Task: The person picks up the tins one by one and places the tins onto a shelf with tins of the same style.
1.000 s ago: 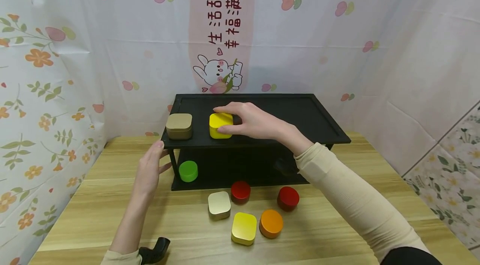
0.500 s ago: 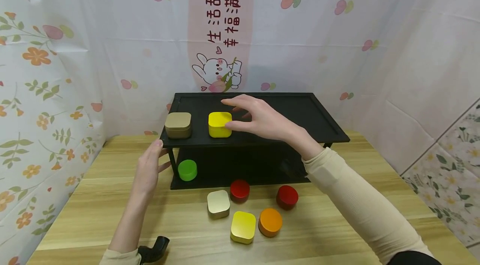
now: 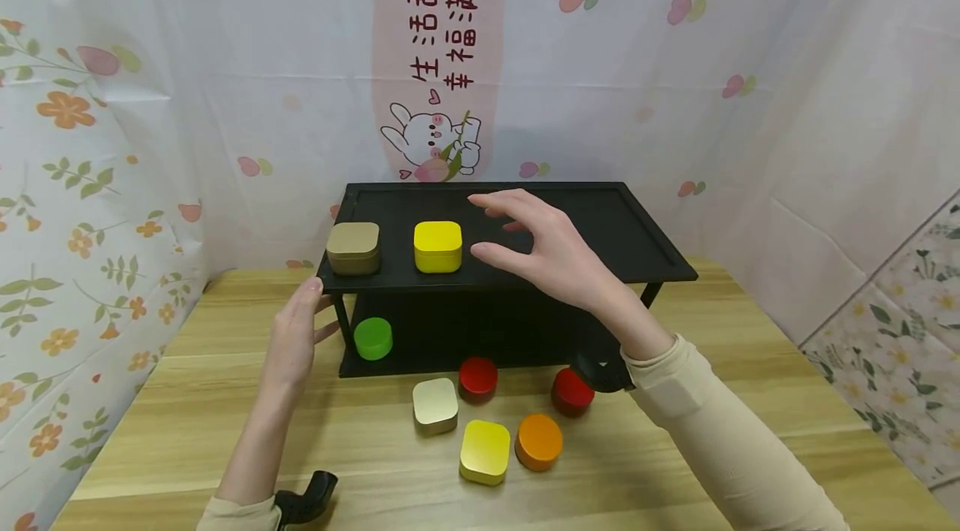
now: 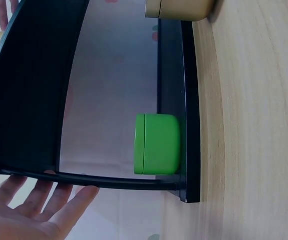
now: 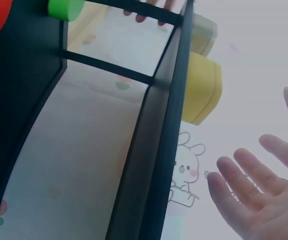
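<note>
Right hand (image 3: 551, 246) is hovering beside the upper yellow box (image 3: 438, 247), fingers apart; left hand (image 3: 294, 338) is touching the shelf (image 3: 611, 227), fingers apart.

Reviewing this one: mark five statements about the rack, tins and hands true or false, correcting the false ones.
1. The left hand touches the black rack. True.
2. On the rack's top, the tan tin is left of the yellow tin. True.
3. The right hand grips that yellow tin. False: the right hand holds nothing.
4. The green tin stands on the lower level. True.
5. The orange tin is square. False: the orange tin is round.
</note>
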Tool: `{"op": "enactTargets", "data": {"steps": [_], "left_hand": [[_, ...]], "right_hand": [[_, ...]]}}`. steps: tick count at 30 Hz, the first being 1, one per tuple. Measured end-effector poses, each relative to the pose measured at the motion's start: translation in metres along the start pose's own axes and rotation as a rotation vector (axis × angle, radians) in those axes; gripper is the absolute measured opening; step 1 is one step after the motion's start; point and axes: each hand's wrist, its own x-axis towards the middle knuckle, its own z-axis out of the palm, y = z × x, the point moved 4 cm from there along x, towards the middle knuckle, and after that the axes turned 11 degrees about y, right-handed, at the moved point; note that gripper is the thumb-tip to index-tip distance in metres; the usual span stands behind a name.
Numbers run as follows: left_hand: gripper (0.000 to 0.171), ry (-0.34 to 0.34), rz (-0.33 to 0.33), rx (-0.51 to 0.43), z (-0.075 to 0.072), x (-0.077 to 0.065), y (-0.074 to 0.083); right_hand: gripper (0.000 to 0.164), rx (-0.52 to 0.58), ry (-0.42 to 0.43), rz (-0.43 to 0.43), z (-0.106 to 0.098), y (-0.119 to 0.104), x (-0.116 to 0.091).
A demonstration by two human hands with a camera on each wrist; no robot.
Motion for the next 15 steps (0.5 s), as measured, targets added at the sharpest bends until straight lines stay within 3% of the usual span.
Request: {"op": "enactTargets", "data": {"steps": [15], "left_hand": [[0.065, 0.002, 0.014, 0.029, 0.0, 0.001, 0.003]], "right_hand": [[0.054, 0.036, 0.105, -0.008, -0.013, -0.006, -0.028]]}}
